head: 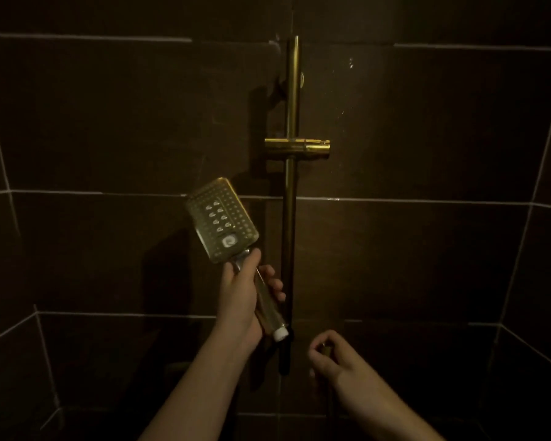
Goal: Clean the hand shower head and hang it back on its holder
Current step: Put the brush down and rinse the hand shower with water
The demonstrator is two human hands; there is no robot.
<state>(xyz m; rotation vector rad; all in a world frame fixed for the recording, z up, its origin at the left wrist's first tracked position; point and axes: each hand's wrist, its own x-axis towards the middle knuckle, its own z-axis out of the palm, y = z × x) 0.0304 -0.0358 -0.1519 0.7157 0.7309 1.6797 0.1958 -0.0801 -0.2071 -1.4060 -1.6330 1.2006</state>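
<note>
While both forearms reach up from the bottom of the view, the two hands stay apart, each busy with its own thing. The right hand [330,356], lower and nearer, has its fingers curled in around a small gold-coloured fitting [324,346] pinched at the fingertips; the dim light hides what that piece is joined to. The left hand [245,300] is raised higher, wrist bent back, its fingers wrapped round the handle of the hand shower head [224,219] with the thumb lying up along the neck. This shower head is tilted with its top leaning left, its rectangular spray face turned toward the camera, rows of nozzles and a pale button showing. A white end [280,333] of the handle points down and right, close to the right hand but not touching it. Behind the left hand's fingertips runs the upright gold slide rail [291,100]. Farther up the rail sits the holder [297,147], a gold crosspiece, well above the shower head and carrying nothing. Dark wall tiles [109,122] with pale grout lines close off the back.
</note>
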